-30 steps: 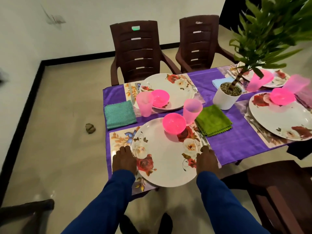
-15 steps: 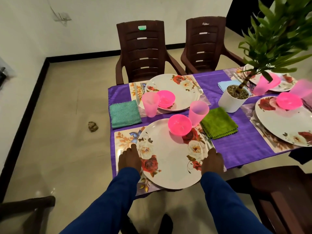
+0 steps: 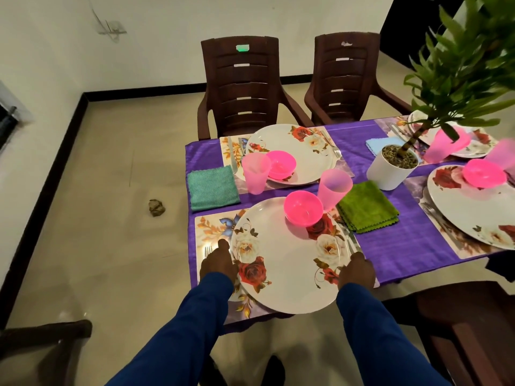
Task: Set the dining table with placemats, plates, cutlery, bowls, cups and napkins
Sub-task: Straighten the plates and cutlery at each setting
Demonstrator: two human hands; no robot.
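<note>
- Head view: both hands sit at the near edge of the table (image 3: 412,246), one on each side of the nearest plate (image 3: 287,263).
- The left hand (image 3: 218,264) lies at the plate's left rim, beside a fork (image 3: 207,250) on the placemat (image 3: 211,232); whether its fingers grip the rim cannot be told.
- The right hand (image 3: 356,270) lies at the right rim, over the cutlery there; its hold likewise cannot be told.
- Change over the last second: both hands have kept their stations at the rim, and the plate shows no clear shift on the placemat. Judgement: a final squaring of the plate.
- On the plate's far part stands a pink bowl (image 3: 303,208); a pink cup (image 3: 334,188) and green napkin (image 3: 367,206) lie just beyond, toward the table's middle.
- Judgement: this near-left setting appears complete; the other three visible places are also laid.
</note>
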